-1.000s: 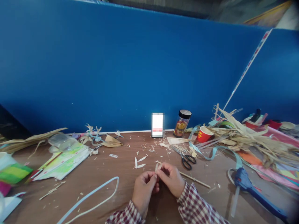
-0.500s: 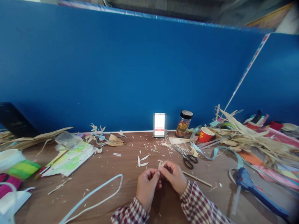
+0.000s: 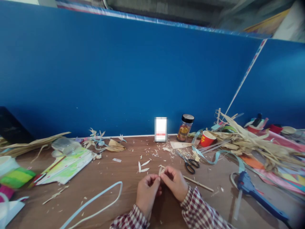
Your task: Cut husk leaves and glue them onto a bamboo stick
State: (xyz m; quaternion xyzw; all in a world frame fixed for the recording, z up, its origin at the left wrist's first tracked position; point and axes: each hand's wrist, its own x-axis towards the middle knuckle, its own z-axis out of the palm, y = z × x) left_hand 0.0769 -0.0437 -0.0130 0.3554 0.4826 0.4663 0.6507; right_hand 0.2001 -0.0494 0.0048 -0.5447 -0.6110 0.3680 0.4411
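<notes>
Your left hand (image 3: 146, 192) and right hand (image 3: 175, 183) are meeting low in the centre of the view, their fingertips pressing close together, with the red-and-white checked sleeves (image 3: 200, 208) reaching up from the bottom edge. You are pinching a small, pale, curved slip of dry plant material (image 3: 160, 171) between thumbs and forefingers; it is sticking up where the fingertips are meeting, just above the brown wooden tabletop (image 3: 119, 173), and its lower end is hiding behind your fingers. Just beyond your left hand, three white, pointed, petal-like slivers (image 3: 143, 166) are lying in a loose fan. Close to your right hand, a thin straw-coloured stick (image 3: 199, 183) is slanting away to the right; whether your hand is touching it, you cannot tell from this angle. Past that hand, black-handled scissors (image 3: 190, 166) are lying among pale shavings (image 3: 156, 150). Farther back, a clear jar with a black lid (image 3: 185, 128) is standing near a red paper cup (image 3: 207, 138), which is tilting slightly. To the right, a light-blue ribbon (image 3: 217, 156) is winding toward a dark-blue glue gun (image 3: 259, 197), and dry tan husks (image 3: 238, 140) are heaping up behind. To your left, a pale-blue and white looped cord (image 3: 95, 195) is resting.
</notes>
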